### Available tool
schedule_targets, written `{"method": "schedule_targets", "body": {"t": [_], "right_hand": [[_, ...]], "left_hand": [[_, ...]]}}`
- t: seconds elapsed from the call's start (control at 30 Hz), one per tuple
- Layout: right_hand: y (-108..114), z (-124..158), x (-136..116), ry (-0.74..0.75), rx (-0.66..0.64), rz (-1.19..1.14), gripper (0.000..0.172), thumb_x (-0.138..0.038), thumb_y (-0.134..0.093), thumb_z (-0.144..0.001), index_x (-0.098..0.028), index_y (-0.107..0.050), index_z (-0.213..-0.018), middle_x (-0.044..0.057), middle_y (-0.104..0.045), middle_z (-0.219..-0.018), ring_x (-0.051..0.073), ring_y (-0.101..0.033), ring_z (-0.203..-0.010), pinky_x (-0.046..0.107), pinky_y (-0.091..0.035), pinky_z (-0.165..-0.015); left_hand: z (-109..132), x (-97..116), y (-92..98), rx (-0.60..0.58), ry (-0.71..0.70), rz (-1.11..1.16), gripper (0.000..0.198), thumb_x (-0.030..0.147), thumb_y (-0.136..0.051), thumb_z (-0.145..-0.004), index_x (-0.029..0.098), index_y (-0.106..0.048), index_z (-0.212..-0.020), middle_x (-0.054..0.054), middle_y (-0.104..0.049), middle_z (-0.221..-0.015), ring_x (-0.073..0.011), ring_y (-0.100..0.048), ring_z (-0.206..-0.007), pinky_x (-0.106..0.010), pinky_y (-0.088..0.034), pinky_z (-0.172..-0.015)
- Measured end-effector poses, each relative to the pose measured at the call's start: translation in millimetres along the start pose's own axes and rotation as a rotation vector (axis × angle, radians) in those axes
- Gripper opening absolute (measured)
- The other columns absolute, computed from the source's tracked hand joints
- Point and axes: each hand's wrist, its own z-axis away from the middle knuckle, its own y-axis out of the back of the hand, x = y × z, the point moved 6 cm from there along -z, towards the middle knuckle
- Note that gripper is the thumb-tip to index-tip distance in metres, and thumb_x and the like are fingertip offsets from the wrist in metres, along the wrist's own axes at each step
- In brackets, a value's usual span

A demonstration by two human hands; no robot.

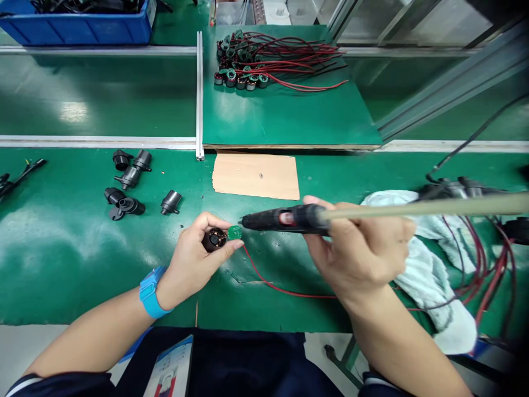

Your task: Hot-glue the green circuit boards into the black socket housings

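My left hand (197,255) pinches a small round black part with copper windings (215,239), which looks like a motor coil. A small green circuit board (235,232) joined to it sits between my thumb and fingertip. From the board a red wire (264,280) runs right across the table and under my right wrist. My right hand (359,248) is wrapped round a black pen-shaped tool (285,218), with a pale cord or tube (446,206) leading off its back end. The tool's dark tip is close to the board; I cannot tell whether they touch.
Loose black plastic housings (131,177) lie left. A cardboard piece (256,175) lies ahead, below a raised green board (289,116) bearing many wired coils (242,58). A white cloth (433,292) and red wires (491,264) lie right. A blue bin (78,27) stands far left.
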Motion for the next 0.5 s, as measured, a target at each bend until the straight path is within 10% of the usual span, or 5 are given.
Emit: {"method": "schedule_targets", "body": {"t": [0.33, 0.5], "right_hand": [[-82, 4, 71, -0.383, -0.372, -0.177, 0.062, -0.058, -0.06, -0.092, -0.011, -0.057, -0.131, 0.02, -0.07, -0.109, 0.035, -0.067, -0.099, 0.048, -0.055, -0.083], [-62, -8, 42, -0.309, -0.375, -0.538, 0.059, -0.051, -0.065, -0.09, -0.016, -0.055, -0.136, 0.021, -0.063, -0.132, 0.035, -0.059, -0.122, 0.058, -0.047, -0.104]], "left_hand": [[2, 3, 6.7, 0.044, -0.099, -0.067, 0.025, 0.034, -0.078, -0.085, 0.022, -0.059, -0.097, 0.006, -0.056, -0.07, -0.0085, -0.051, -0.056, -0.021, -0.043, -0.053], [5, 6, 5.6, 0.067, -0.158, -0.103, 0.025, 0.034, -0.077, -0.087, 0.022, -0.059, -0.1, 0.006, -0.056, -0.07, -0.0089, -0.052, -0.057, -0.022, -0.044, -0.055]]}}
